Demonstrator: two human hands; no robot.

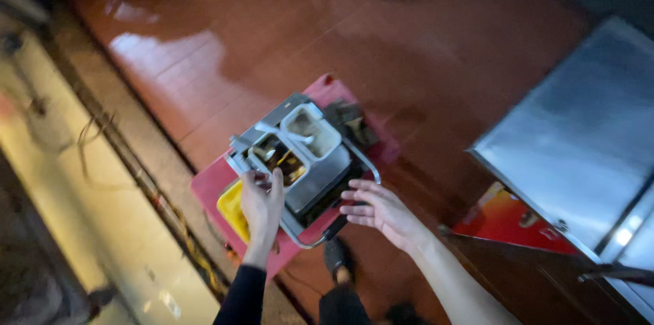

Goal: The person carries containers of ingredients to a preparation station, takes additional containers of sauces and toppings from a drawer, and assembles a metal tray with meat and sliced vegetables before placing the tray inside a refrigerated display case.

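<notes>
I am gripping the near edge of the metal tray [300,161] with my left hand [261,206], sitting on the red stool [211,192]. My right hand [378,210] is hovering open beside it; one-handed, it could be tipping onto the wet-looking floor [381,45].

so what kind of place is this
Probably a commercial kitchen or food stall: a stainless steel counter, a wet red tiled floor, and a metal tray of containers on a red stool.

Left hand [261,204] reaches forward, fingers extended, dark sleeve to wrist. Right hand [377,210] just beside it, open, fingers pointing toward left hand, forearm bare. Grip unclear, blurred.
</notes>
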